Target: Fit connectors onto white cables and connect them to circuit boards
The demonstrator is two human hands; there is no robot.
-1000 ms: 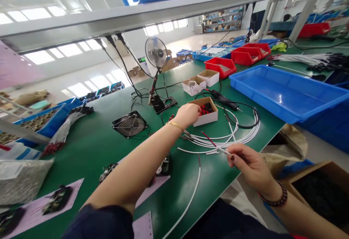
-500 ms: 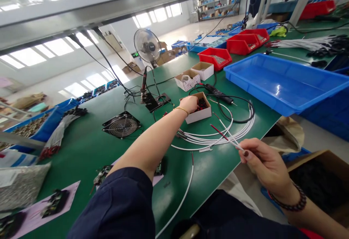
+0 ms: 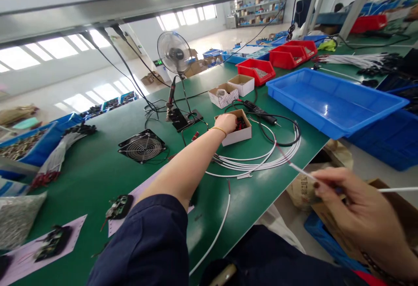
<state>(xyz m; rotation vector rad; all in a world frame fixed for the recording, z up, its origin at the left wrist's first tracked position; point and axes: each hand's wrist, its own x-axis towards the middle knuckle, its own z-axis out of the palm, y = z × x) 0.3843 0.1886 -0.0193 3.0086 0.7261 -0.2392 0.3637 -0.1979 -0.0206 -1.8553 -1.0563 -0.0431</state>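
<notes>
Pinching a white cable (image 3: pixel 302 171) between thumb and fingers of the right hand (image 3: pixel 365 210), out past the near right edge of the green table (image 3: pixel 267 199), with the reddish end pointing toward the coiled white cables (image 3: pixel 254 167). Dipping the left hand (image 3: pixel 226 124) into a small open carton (image 3: pixel 237 137) of red and black parts (image 3: pixel 241 123), just beyond the coil; unable to tell pressed from spread there, with fingertips hidden. Seeing a single loose cable (image 3: pixel 225 216) with a red tip nearer, beside the left sleeve (image 3: pixel 146 242). Noting a black-handled tool (image 3: pixel 261 112) just right of the carton, and two more small boxes (image 3: pixel 224 98) behind. Finding a square fan (image 3: pixel 143 146) and a soldering iron in a stand (image 3: pixel 171 94) to the left, circuit boards on pink sheets (image 3: pixel 119 207) nearer, and a large blue tray (image 3: pixel 326 96) with red bins (image 3: pixel 256 70) to the right and farther back.
</notes>
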